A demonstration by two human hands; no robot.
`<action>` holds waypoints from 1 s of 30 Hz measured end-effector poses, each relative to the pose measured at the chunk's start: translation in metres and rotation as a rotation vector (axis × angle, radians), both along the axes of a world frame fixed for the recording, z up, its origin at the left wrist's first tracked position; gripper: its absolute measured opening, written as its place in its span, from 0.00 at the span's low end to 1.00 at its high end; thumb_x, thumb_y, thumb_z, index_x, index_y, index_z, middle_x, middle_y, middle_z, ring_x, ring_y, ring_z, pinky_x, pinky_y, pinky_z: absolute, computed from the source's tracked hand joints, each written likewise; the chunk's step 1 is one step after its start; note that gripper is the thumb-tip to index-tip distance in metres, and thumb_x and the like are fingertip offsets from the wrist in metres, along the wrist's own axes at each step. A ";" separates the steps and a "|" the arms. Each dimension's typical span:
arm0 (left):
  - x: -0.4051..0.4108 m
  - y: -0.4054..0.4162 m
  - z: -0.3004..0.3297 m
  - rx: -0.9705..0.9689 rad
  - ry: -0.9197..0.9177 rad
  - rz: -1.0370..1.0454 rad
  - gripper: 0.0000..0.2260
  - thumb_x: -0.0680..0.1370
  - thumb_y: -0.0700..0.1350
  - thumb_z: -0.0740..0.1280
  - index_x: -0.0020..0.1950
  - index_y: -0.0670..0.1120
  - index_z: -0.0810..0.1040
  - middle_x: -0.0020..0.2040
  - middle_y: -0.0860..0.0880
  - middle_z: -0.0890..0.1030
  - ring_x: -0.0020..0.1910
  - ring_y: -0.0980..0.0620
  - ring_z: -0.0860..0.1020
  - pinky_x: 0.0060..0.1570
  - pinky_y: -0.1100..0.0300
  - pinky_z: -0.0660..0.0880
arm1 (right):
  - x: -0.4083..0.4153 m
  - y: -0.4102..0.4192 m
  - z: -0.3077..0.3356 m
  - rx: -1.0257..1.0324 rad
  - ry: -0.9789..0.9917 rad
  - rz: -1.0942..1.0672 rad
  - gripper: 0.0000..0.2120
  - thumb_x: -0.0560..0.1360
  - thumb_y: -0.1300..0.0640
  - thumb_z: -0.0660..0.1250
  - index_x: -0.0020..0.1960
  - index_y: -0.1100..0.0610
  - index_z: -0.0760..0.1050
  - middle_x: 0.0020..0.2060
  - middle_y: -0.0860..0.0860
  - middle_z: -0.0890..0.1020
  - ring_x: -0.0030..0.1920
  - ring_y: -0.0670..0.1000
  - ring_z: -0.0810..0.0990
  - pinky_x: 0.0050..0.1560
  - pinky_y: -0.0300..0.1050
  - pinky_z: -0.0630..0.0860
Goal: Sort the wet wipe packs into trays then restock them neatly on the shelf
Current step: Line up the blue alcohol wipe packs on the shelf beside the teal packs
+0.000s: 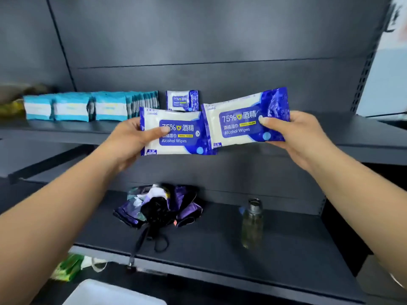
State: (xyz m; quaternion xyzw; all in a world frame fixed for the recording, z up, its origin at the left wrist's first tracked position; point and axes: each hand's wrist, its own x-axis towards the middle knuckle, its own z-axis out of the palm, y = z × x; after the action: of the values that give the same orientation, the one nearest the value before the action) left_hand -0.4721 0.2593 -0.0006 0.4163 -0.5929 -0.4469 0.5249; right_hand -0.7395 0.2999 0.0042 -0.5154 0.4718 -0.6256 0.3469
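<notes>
My left hand (128, 139) grips a blue-and-white alcohol wipes pack (182, 140) by its left end, thumb on the label. My right hand (293, 133) holds a second identical pack (237, 124) by its right end, tilted up to the right. Both packs hover in front of the upper dark shelf (330, 133), side by side and nearly touching. A third blue pack (182, 100) stands upright at the back of that shelf. To its left stand rows of teal-and-white wipe packs (88, 106).
On the lower shelf (286, 260) lie a folded purple umbrella (158, 208) with a black strap and a clear bottle (252, 223) of yellowish liquid. A white tray corner (105, 293) shows at the bottom, with green packaging (68, 267) beside it.
</notes>
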 end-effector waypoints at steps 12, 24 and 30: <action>0.081 -0.171 0.023 -0.170 -0.306 0.417 0.05 0.72 0.45 0.71 0.43 0.48 0.76 0.41 0.53 0.80 0.32 0.62 0.78 0.35 0.67 0.75 | 0.063 -0.218 0.039 0.068 -0.031 -0.080 0.07 0.70 0.64 0.72 0.44 0.57 0.77 0.44 0.53 0.82 0.44 0.52 0.83 0.50 0.48 0.80; 0.106 -0.229 0.000 -0.300 -0.444 0.721 0.13 0.74 0.49 0.69 0.53 0.44 0.72 0.51 0.44 0.79 0.50 0.45 0.75 0.35 0.67 0.59 | 0.118 -0.400 0.019 0.174 0.063 -0.025 0.07 0.71 0.68 0.70 0.46 0.60 0.76 0.51 0.58 0.81 0.50 0.57 0.81 0.57 0.54 0.77; 0.105 -0.228 -0.002 -0.301 -0.483 0.717 0.13 0.73 0.50 0.69 0.47 0.46 0.66 0.43 0.52 0.71 0.41 0.54 0.67 0.34 0.67 0.59 | 0.120 -0.422 -0.001 0.182 0.068 -0.064 0.07 0.71 0.68 0.70 0.48 0.61 0.77 0.49 0.58 0.81 0.44 0.55 0.81 0.53 0.50 0.78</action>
State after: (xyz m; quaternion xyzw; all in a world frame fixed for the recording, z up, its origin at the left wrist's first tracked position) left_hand -0.3673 0.0310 -0.0029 0.6064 -0.5752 -0.0362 0.5478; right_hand -0.6191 -0.1222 0.0029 -0.4875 0.5542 -0.5731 0.3560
